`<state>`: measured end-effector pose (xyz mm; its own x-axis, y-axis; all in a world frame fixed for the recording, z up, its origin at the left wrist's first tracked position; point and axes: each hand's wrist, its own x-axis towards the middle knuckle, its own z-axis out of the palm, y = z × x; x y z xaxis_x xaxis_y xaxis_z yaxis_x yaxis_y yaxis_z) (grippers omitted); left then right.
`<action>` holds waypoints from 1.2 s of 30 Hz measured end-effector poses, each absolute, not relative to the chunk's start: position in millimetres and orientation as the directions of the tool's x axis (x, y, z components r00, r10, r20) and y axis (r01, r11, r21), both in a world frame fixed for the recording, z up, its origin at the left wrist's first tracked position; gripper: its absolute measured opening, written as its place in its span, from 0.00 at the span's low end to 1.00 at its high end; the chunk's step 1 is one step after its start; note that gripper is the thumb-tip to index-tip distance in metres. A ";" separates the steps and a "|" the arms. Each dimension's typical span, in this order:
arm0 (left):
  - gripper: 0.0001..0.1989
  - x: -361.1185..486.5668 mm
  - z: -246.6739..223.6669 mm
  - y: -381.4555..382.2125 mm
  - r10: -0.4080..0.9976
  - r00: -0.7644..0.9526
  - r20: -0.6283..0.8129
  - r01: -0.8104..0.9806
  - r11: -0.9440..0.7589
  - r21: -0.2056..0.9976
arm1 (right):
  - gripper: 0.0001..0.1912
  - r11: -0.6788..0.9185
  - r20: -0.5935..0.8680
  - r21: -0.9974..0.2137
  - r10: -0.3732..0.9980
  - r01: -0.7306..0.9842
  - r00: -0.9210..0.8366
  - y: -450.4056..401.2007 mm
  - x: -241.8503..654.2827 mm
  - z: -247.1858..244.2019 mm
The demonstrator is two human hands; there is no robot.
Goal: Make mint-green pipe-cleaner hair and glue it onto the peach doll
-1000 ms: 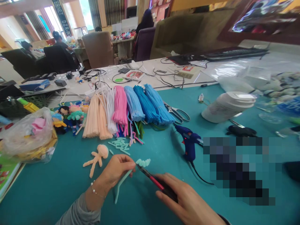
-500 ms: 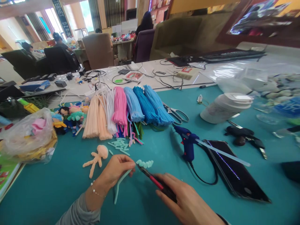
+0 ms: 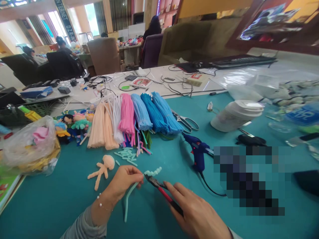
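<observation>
My left hand pinches a mint-green pipe cleaner between thumb and fingers. The straight tail hangs below the hand, while a crimped, wavy stretch shows beyond the fingertips. My right hand grips pliers with red and black handles. Their dark jaws point at the left fingertips, close beside the wavy stretch; whether they touch it I cannot tell. A peach pipe-cleaner figure lies left of my left hand. Short mint-green cut pieces are scattered behind it.
Bundles of peach, white, pink and blue pipe cleaners line the back of the green mat. Scissors, a blue glue gun and a white lidded cup stand or lie to the right. A plastic bag sits at left.
The pliers' handles look farther apart, and the right fingers are straighter. The pipe cleaner's tail has swung slightly down and right. My left hand has barely moved.
</observation>
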<state>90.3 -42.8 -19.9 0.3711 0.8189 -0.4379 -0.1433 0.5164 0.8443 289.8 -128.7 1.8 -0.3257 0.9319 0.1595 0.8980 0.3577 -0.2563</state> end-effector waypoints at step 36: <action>0.11 90.1 -20.0 -34.9 0.840 0.294 -0.456 -0.130 0.508 0.852 | 0.15 0.205 -0.039 -0.516 0.964 0.832 -0.261 -115.7 305.7 17.1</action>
<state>90.1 -34.9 -20.0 0.2938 0.8401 -0.4560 -0.1298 0.5077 0.8517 305.7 -115.7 17.1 -0.2613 0.9645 -0.0388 0.8320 0.2047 -0.5156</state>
